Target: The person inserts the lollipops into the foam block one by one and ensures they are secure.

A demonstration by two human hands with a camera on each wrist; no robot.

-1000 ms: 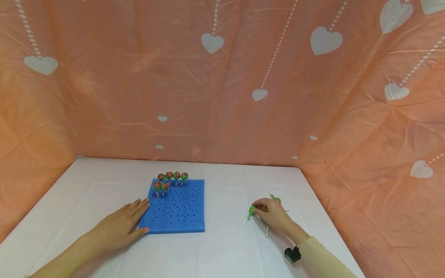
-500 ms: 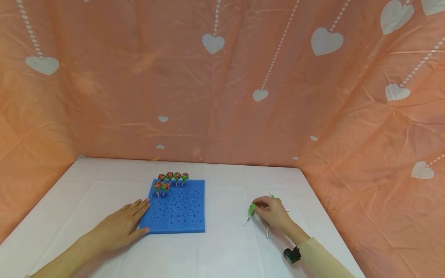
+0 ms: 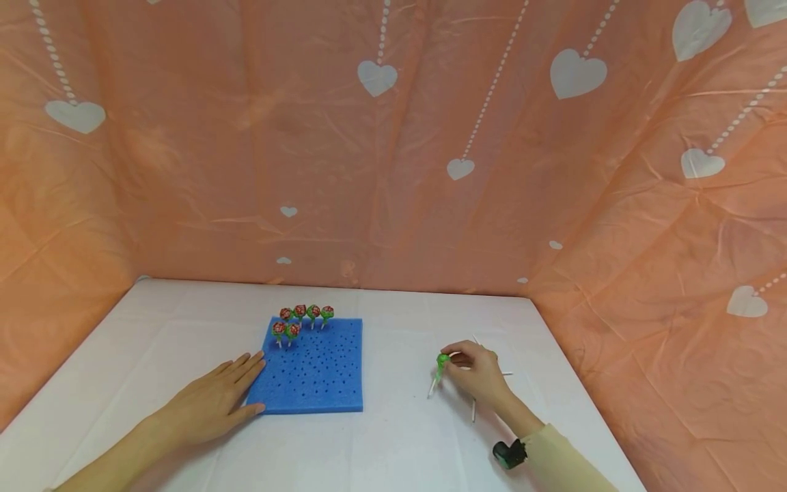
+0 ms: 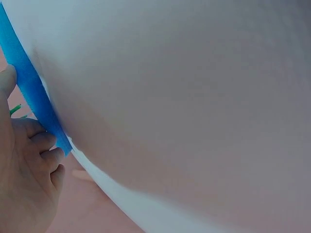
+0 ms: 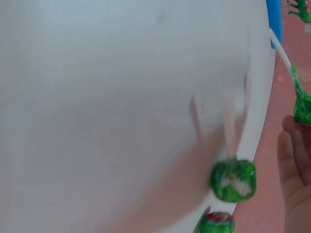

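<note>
A blue foam board (image 3: 316, 376) dotted with small holes lies on the table, with several red-and-green wrapped lollipops (image 3: 279, 330) upright at its far left. My left hand (image 3: 209, 406) rests along the board's left edge, its fingers extended; the left wrist view has the fingers by the blue side (image 4: 31, 85). To the right, my right hand (image 3: 482, 377) pinches a green-wrapped lollipop (image 3: 442, 360) by its head, the white stick slanting down and left. In the right wrist view this lollipop (image 5: 302, 107) shows at the fingertips.
Loose lollipops lie under and behind the right hand; the right wrist view shows two green-wrapped heads (image 5: 233, 180) on the white table. A white stick (image 3: 473, 410) pokes out below that hand. A black device (image 3: 509, 454) sits at the right cuff. Orange sheets with hearts (image 3: 378, 77) enclose the table.
The right hand has lifted slightly, and the pinched lollipop has risen and shifted a little left, its stick standing steeper. The left hand and board stay in place.
</note>
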